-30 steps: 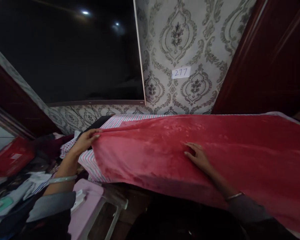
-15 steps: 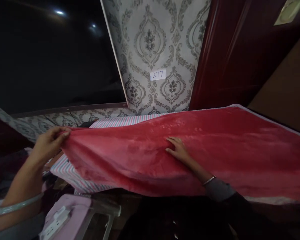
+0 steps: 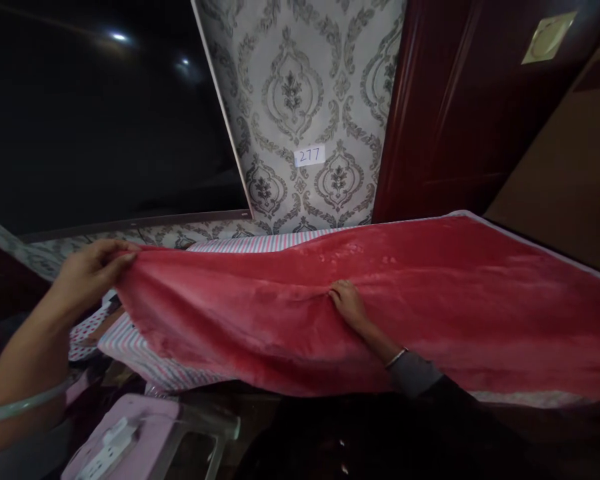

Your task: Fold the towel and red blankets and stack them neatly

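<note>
A red plush blanket (image 3: 430,300) stretches across the surface before me, over a striped cloth (image 3: 155,360) that shows at its left end and back edge. My left hand (image 3: 95,267) pinches the blanket's far left corner and holds it raised. Near the middle, my right hand (image 3: 349,303) has its fingers closed on a fold of the blanket, with small creases running out from the grip. Its fingertips are partly hidden in the fabric.
A pink stool (image 3: 145,417) with a white power strip (image 3: 111,450) on it stands at the lower left. Behind the blanket are a large dark screen (image 3: 105,133), patterned wallpaper (image 3: 293,93) and a dark red door (image 3: 460,120). A brown panel (image 3: 565,160) rises at the right.
My right hand has gone from fingers spread on the blanket to gripping a fold of it. My left hand keeps its corner, slightly further left. The view has shifted a little.
</note>
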A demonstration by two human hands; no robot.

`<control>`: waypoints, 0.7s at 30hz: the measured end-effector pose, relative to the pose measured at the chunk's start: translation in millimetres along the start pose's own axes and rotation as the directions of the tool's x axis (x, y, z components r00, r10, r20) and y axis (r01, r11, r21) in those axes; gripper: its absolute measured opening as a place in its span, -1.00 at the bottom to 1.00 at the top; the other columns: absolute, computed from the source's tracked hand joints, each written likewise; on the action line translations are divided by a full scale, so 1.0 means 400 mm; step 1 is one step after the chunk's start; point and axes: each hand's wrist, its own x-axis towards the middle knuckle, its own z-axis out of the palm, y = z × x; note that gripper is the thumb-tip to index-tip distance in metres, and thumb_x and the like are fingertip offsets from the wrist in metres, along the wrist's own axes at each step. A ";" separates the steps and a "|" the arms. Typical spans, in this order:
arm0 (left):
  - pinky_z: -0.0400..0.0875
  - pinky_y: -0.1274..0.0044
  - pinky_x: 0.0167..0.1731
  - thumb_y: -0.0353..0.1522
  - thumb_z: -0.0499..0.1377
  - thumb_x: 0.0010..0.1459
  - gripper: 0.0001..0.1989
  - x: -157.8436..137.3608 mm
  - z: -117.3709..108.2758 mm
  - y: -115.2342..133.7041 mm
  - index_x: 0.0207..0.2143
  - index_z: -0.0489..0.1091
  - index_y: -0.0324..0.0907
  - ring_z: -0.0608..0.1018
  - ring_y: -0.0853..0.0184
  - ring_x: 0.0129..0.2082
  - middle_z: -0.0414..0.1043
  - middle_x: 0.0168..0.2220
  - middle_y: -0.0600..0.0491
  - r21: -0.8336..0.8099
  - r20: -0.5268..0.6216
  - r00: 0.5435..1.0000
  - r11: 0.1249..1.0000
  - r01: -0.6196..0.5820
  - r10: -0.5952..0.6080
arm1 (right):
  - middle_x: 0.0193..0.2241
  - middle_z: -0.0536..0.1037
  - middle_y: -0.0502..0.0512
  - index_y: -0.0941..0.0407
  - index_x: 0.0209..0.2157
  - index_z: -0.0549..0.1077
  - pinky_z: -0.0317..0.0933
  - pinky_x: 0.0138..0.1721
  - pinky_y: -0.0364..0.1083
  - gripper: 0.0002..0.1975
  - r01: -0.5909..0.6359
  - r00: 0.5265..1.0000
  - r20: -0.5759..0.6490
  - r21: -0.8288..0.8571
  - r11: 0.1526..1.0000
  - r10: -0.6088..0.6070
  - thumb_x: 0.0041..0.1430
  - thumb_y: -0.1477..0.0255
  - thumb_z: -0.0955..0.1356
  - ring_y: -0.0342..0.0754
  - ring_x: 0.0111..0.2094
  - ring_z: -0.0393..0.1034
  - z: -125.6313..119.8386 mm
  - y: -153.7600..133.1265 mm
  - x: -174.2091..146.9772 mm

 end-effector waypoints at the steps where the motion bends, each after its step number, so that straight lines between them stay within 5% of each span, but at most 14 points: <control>1: 0.38 0.50 -0.27 -0.08 0.10 -0.08 -0.64 0.002 0.001 0.001 -0.30 0.42 -0.08 0.48 0.24 -0.29 0.51 -0.30 0.08 0.022 0.013 1.000 1.000 -0.014 0.014 | -0.24 0.56 0.23 0.10 -0.29 0.52 0.28 -0.05 0.06 -0.72 -0.004 0.999 -0.031 0.011 1.000 0.004 0.30 0.49 0.19 0.11 -0.16 0.41 -0.012 0.001 0.003; 7: 0.37 0.50 -0.26 -0.16 0.05 0.02 -0.68 0.018 0.028 -0.008 -0.26 0.40 -0.15 0.44 0.26 -0.32 0.47 -0.34 0.06 0.082 0.038 0.999 0.996 -0.032 0.029 | -0.23 0.56 0.26 0.08 -0.23 0.44 0.30 -0.10 0.05 -0.72 0.015 0.959 -0.284 -0.022 1.000 -0.020 0.31 0.38 0.13 0.14 -0.17 0.44 -0.154 -0.001 0.044; 13: 0.37 0.43 -0.12 -0.21 0.01 0.15 -0.73 0.020 0.046 0.019 -0.28 0.39 -0.17 0.46 0.24 -0.24 0.48 -0.24 -0.01 0.066 0.119 0.976 0.979 -0.193 0.184 | -0.22 0.58 0.25 0.06 -0.22 0.42 0.29 -0.19 0.01 -0.74 0.015 0.949 -0.306 -0.180 0.984 -0.071 0.31 0.35 0.14 0.13 -0.20 0.45 -0.345 -0.023 0.090; 21: 0.28 0.44 -0.13 -0.32 0.06 0.23 -0.78 0.049 -0.003 0.098 -0.42 0.38 -0.21 0.43 0.30 -0.24 0.29 -0.37 0.04 0.134 -0.134 0.932 0.938 -0.319 0.337 | -0.12 0.58 0.28 0.19 -0.10 0.49 0.10 -0.41 -0.06 -0.72 -0.067 0.883 -0.410 -0.590 0.804 -0.227 0.36 0.42 0.20 0.05 -0.25 0.46 -0.579 -0.107 0.140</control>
